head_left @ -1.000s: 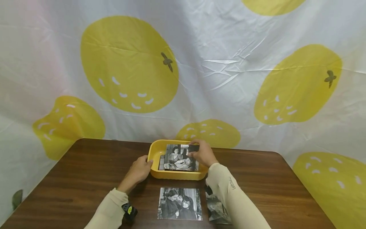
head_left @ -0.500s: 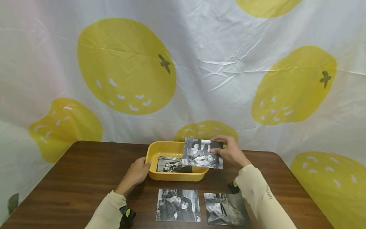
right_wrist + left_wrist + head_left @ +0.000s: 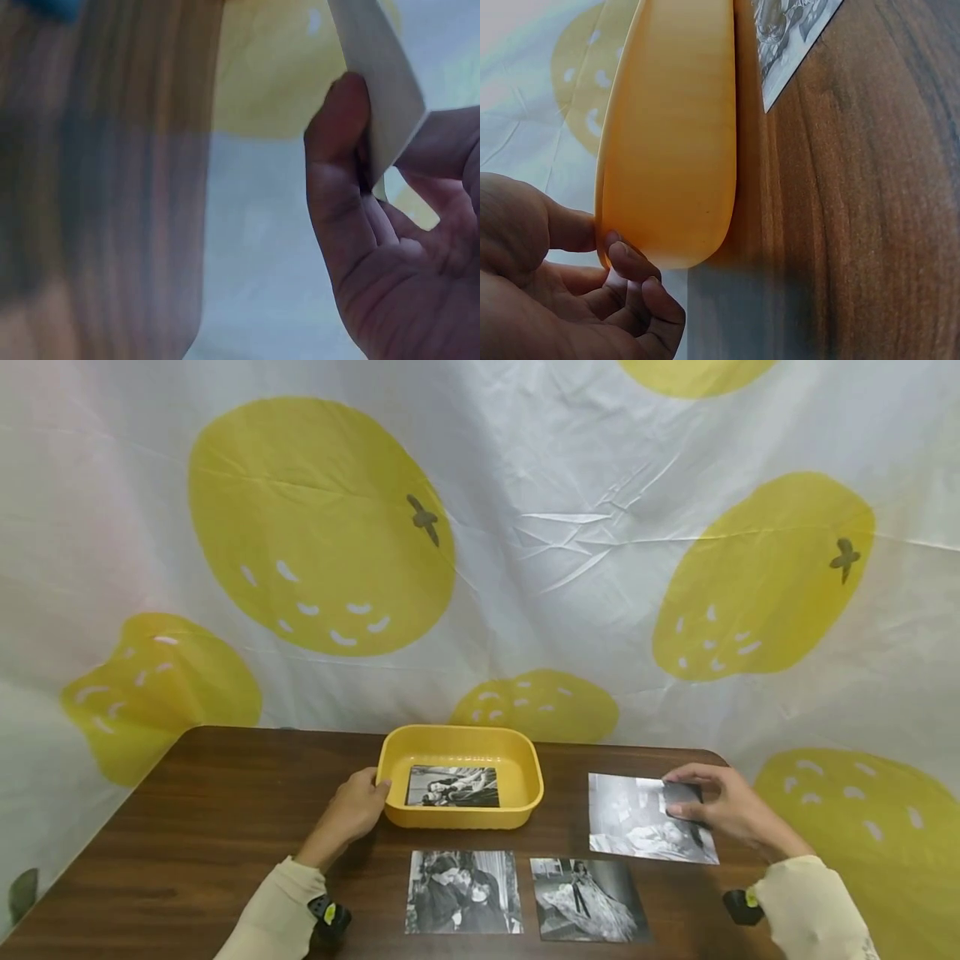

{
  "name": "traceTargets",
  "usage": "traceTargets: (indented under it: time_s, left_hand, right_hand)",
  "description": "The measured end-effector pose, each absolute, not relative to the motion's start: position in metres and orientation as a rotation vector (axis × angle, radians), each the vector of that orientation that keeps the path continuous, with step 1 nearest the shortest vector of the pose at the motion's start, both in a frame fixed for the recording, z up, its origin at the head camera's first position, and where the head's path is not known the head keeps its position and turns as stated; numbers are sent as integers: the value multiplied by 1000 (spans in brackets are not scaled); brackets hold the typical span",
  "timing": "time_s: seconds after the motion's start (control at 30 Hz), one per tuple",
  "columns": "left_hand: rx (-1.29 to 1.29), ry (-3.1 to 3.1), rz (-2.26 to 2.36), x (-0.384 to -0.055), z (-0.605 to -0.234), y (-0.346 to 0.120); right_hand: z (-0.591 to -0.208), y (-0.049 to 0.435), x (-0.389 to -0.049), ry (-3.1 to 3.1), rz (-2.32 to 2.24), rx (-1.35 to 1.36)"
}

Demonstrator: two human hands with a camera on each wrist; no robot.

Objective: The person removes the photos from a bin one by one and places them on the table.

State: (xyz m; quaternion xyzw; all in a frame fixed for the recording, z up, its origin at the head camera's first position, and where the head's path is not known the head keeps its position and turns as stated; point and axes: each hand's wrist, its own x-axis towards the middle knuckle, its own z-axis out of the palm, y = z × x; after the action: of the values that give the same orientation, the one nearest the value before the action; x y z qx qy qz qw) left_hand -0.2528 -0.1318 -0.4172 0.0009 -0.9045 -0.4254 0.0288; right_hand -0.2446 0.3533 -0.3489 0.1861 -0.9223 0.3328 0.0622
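My left hand pinches the left rim of a yellow plastic tray near the table's back edge; the left wrist view has the thumb and fingers on either side of its wall. Inside the tray lies a black-and-white photo. To the right of the tray, my right hand grips another black-and-white photo by its right side, between thumb and fingers. In the right wrist view that photo is seen nearly edge-on, above the table.
Two more black-and-white photos lie side by side in front of the tray: one of huddled figures and one with a wide pale dress. The brown wooden table ends at a hanging cloth printed with yellow fruit.
My right hand has lifted the photo out of the tray and carried it to the right. Another photo beneath it now shows in the tray. My left hand stays at the rim.
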Motion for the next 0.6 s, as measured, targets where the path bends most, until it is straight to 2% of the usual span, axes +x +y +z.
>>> traceTargets:
  time_s: [0.33,0.43,0.6]
  left_hand:
    - [10,-2799,-1293,-255,-418,-134]
    - [19,-2801,-1293,-255,-418,-133]
    - [26,-2795,-1299,-255,-418,-131]
  right_hand:
    - [-387,427,-226,-2829,1196,921]
    - [-401,438,-223,-2840,1294,1005]
    - [-417,441,-219,-2907,1329,984]
